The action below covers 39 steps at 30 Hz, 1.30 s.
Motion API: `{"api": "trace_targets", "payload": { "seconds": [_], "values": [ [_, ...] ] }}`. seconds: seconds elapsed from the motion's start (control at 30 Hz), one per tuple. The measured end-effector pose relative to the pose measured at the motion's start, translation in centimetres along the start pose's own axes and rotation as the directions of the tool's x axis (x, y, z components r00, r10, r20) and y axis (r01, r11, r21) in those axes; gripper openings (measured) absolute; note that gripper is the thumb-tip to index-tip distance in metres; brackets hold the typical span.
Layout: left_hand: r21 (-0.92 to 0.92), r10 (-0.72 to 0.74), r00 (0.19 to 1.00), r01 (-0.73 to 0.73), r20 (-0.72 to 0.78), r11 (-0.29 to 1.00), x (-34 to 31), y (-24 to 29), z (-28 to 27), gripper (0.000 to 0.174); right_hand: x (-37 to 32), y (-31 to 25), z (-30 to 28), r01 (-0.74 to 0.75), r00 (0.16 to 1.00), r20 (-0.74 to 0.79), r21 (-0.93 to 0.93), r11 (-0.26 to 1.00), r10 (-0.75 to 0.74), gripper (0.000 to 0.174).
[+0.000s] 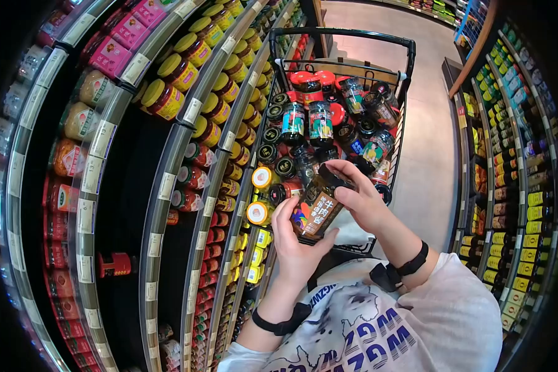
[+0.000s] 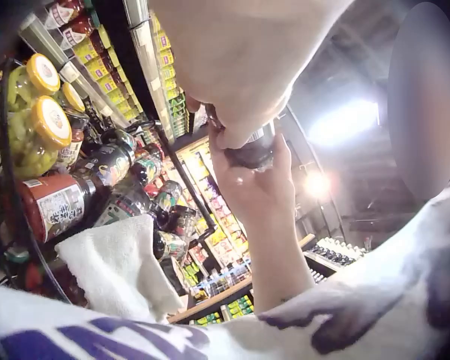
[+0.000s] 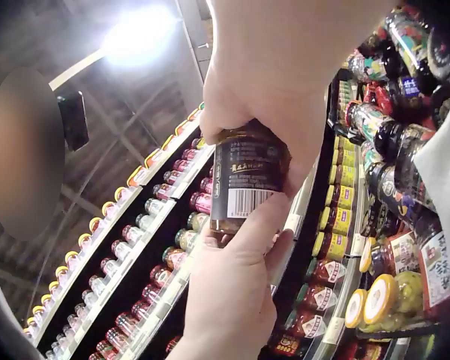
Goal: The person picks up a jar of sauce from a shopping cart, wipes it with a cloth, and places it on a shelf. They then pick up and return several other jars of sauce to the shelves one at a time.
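A glass jar of dark brown sauce [image 1: 317,211] is held tilted in both hands, in front of the shopping cart. My left hand [image 1: 289,239] grips it round the lower end. Curled over its black-lid end is my right hand [image 1: 358,197], the thumb lying along the shoulder. The brown front label with white characters is turned up in the head view. In the right wrist view, the jar's dark back label and barcode [image 3: 253,202] show between the hands. The left wrist view catches only a dark piece of the jar [image 2: 251,154], the rest hidden by the fingers.
The black wire cart [image 1: 409,62] holds many jars, including red-lidded jars [image 1: 307,87] and jars with teal labels [image 1: 320,121]. Yellow-lidded jars [image 1: 258,212] and a white cloth [image 2: 120,270] are near its close end. Stocked shelves [image 1: 186,118] flank the left; more shelves [image 1: 533,217] line the right.
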<state>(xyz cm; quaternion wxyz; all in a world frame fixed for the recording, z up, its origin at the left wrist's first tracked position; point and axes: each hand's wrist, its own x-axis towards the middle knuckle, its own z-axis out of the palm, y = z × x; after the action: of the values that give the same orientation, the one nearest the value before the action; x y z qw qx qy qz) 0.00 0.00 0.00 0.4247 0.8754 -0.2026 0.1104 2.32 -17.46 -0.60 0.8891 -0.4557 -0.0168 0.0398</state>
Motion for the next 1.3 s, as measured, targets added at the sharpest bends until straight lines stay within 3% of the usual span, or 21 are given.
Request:
{"api": "trace_targets", "payload": {
  "seconds": [0.03,0.07,0.1,0.17,0.2,0.23,0.3,0.37,0.43,0.47,0.53,0.57,0.6,0.7,0.77,1.07,1.17,1.23,1.3],
  "values": [
    [-0.261,-0.104,0.992,0.119,0.070,0.958,0.1,0.3,-0.3,0.091,0.1,-0.6,0.3,-0.020,1.000,0.005,-0.069,0.997,0.020,0.061],
    [-0.492,-0.185,0.969,0.243,0.166,0.836,0.2,0.7,-0.6,0.089,0.1,-1.1,0.5,-0.039,0.999,0.008,-0.138,0.990,0.041,0.065],
    [-0.487,-0.180,0.968,0.243,0.174,0.839,0.0,1.4,-0.8,0.089,-0.4,-1.1,0.3,-0.034,0.999,0.002,-0.131,0.991,0.035,0.065],
    [-0.717,-0.315,0.898,0.437,0.308,0.543,0.4,2.4,-1.4,0.086,-0.6,-1.6,0.4,-0.030,0.996,0.079,-0.141,0.990,0.041,0.065],
    [-0.714,-0.323,0.880,0.473,0.348,0.517,0.2,2.5,-1.7,0.082,-0.8,-1.8,0.7,-0.052,0.995,0.080,-0.113,0.992,0.061,0.069],
    [-0.711,-0.326,0.877,0.477,0.352,0.516,0.0,2.4,-1.9,0.082,-1.2,-2.1,1.2,-0.056,0.995,0.077,-0.110,0.992,0.064,0.069],
    [-0.550,-0.317,0.845,0.525,0.431,0.650,0.1,1.7,-2.0,0.080,-1.5,-2.5,1.9,0.046,0.986,0.167,-0.225,0.973,-0.008,0.071],
    [-0.576,-0.268,0.883,0.457,0.386,0.678,-0.4,0.2,-1.3,0.077,-2.0,-3.0,2.4,0.243,0.958,0.249,-0.438,0.865,-0.143,0.077],
    [-0.488,-0.254,0.919,0.378,0.302,0.787,-0.7,-0.5,-1.1,0.079,-2.6,-2.8,2.8,0.261,0.951,0.264,-0.392,0.882,-0.163,0.080],
    [-0.524,-0.270,0.919,0.386,0.287,0.759,-0.8,-0.3,-0.9,0.078,-2.7,-3.0,2.9,0.262,0.949,0.271,-0.390,0.883,-0.162,0.080],
    [-0.493,-0.234,0.939,0.332,0.251,0.804,-0.5,0.4,-1.1,0.077,-3.1,-3.4,3.0,0.385,0.906,0.376,-0.539,0.749,-0.195,0.077],
    [-0.457,-0.192,0.955,0.277,0.224,0.845,-0.3,0.6,-1.2,0.076,-3.2,-3.5,3.0,0.385,0.904,0.381,-0.536,0.751,-0.192,0.077],
    [-0.541,-0.218,0.940,0.330,0.261,0.774,-0.3,0.3,-1.1,0.074,-3.3,-3.7,3.1,0.440,0.880,0.420,-0.547,0.712,-0.221,0.074],
    [-0.470,-0.137,0.977,0.198,0.161,0.860,-0.3,0.0,-0.7,0.073,-3.4,-4.0,3.3,0.478,0.860,0.451,-0.545,0.689,-0.239,0.068],
    [-0.495,-0.136,0.977,0.200,0.163,0.845,-0.3,0.0,-0.6,0.072,-3.1,-4.0,3.3,0.595,0.788,0.530,-0.525,0.609,-0.314,0.067],
    [-0.518,-0.142,0.977,0.205,0.160,0.831,-0.1,-0.2,-0.3,0.079,-3.0,-3.8,3.2,0.587,0.797,0.503,-0.511,0.628,-0.335,0.069],
    [-0.618,-0.170,0.960,0.273,0.221,0.737,0.1,0.1,-0.6,0.084,-2.9,-3.7,3.2,0.611,0.781,0.521,-0.522,0.596,-0.345,0.068],
    [-0.336,-0.041,0.983,0.100,0.178,0.936,0.2,0.1,-0.9,0.091,-2.7,-3.8,2.9,0.594,0.784,0.541,-0.508,0.624,-0.306,0.067],
    [-0.410,-0.040,0.977,0.125,0.209,0.904,-0.1,0.2,-1.0,0.094,-2.5,-4.1,2.4,0.574,0.789,0.548,-0.499,0.649,-0.276,0.067]
  ]
}}
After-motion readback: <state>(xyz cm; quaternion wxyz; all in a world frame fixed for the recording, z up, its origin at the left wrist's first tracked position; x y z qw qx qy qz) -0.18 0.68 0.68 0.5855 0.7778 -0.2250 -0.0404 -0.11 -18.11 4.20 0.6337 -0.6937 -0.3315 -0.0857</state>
